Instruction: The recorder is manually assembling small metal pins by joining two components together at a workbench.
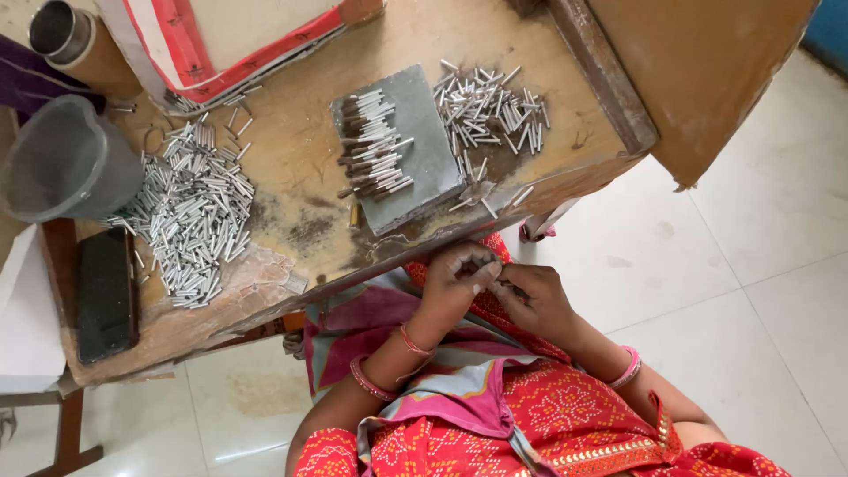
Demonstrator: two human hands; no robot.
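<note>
My left hand (pixel 455 281) and my right hand (pixel 534 296) meet just below the near edge of a worn wooden table (pixel 300 168), over my lap. Between the fingertips of both hands lies a small silver metal tube (pixel 491 276). On the table a grey slab (pixel 415 146) carries a row of finished dark-tipped tubes (pixel 371 146). A loose heap of bare silver tubes (pixel 490 106) lies to the right of the slab. A larger heap of silver tubes (pixel 190 212) spreads across the left part of the table.
A grey plastic tub (pixel 62 159) stands at the table's left, with a black phone (pixel 104 291) below it. A metal cup (pixel 57 31) and a red-and-white box (pixel 221 44) sit at the back. A brown board (pixel 698 71) leans at right over white floor tiles (pixel 760 265).
</note>
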